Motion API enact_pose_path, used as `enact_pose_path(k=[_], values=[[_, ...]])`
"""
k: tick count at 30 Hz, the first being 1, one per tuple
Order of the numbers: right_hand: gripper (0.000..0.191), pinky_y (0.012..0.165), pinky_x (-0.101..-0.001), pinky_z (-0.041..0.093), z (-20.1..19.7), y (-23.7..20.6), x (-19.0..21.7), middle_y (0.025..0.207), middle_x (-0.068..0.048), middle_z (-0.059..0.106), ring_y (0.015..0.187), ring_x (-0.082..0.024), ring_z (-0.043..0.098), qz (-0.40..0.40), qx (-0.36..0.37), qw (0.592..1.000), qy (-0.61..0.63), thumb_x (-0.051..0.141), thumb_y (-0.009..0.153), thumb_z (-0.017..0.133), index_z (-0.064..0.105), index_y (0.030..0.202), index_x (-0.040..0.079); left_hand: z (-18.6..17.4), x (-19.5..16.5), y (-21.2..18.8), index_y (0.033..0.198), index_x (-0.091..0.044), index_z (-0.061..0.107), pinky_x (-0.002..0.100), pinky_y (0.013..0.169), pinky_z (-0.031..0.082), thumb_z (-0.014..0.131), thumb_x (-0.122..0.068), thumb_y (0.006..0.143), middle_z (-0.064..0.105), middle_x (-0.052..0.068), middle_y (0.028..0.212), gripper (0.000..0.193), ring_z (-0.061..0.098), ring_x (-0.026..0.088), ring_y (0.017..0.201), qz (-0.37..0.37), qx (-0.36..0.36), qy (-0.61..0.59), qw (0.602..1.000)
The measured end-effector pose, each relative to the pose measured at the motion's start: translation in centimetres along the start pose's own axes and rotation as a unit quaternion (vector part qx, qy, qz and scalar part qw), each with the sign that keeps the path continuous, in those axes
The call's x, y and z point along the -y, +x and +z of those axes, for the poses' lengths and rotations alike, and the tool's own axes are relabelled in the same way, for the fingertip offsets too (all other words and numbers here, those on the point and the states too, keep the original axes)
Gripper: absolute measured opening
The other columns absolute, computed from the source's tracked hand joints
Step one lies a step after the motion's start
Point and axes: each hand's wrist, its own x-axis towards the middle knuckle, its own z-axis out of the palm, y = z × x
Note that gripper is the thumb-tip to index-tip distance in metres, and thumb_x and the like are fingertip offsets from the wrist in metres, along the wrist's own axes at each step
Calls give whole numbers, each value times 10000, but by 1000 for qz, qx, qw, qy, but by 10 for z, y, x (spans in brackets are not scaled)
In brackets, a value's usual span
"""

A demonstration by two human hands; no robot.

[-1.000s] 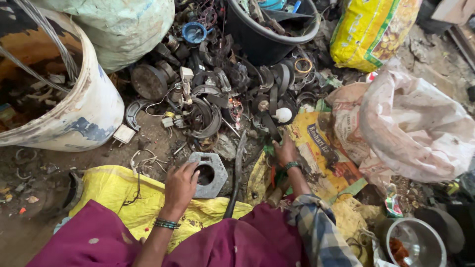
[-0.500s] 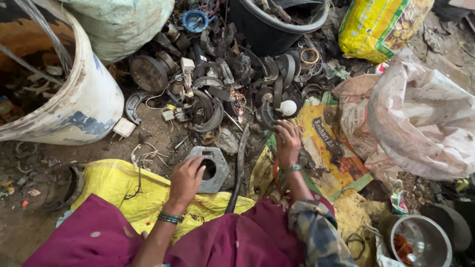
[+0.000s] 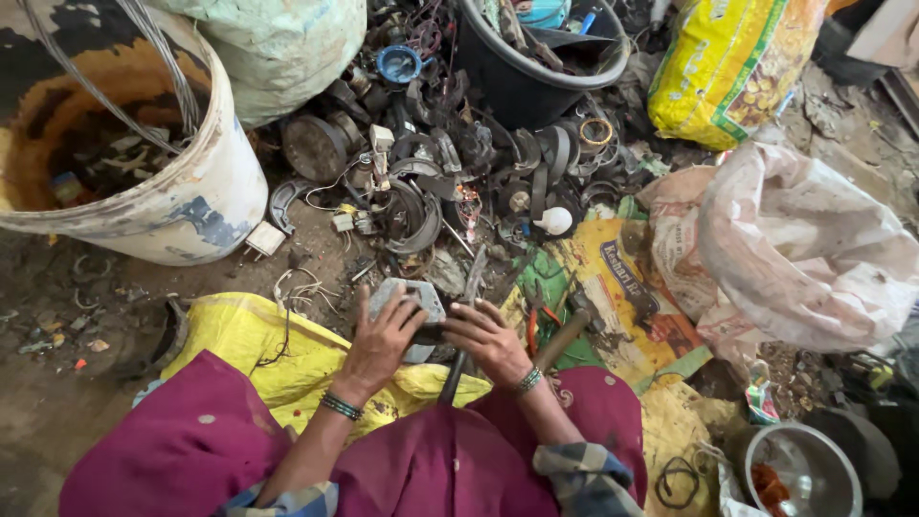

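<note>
My left hand grips a grey metal casting with a round hole, held just above the yellow sack on my lap. My right hand has come in from the right and touches the same part at its lower right side. A long dark metal bar lies under both hands, pointing away from me. A wooden-handled hammer rests just to the right of my right hand. Both wrists wear bangles.
A heap of scrap metal parts and wires lies ahead. A white bucket stands at left, a black tub at the back. A yellow sack and a pale bag sit at right, a steel bowl near my right knee.
My right hand has drawn back from the scrap pile and joined the left on the grey casting. The left hand has lifted and turned the casting.
</note>
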Motion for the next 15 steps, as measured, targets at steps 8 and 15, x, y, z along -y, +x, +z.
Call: enact_pose_path(k=[8, 15], values=[[483, 1042, -436, 506, -21, -50, -25, 1336, -197, 648, 1221, -323, 620, 479, -266, 834, -59, 29, 853, 777, 603, 1303, 9, 0, 0, -17, 1219, -93, 686, 557, 1042, 421, 724, -274, 860, 686, 113, 1150, 404, 586, 328, 1167, -153, -92, -88, 980], [492, 773, -468, 540, -32, -77, -27, 1092, -140, 629, 933, -299, 624, 736, -370, 421, 379, 130, 877, 729, 514, 1313, 51, -21, 3, -29, 1238, -57, 686, 488, 904, 490, 776, -341, 876, 677, 148, 1127, 468, 617, 387, 1032, -268, -139, -132, 944]])
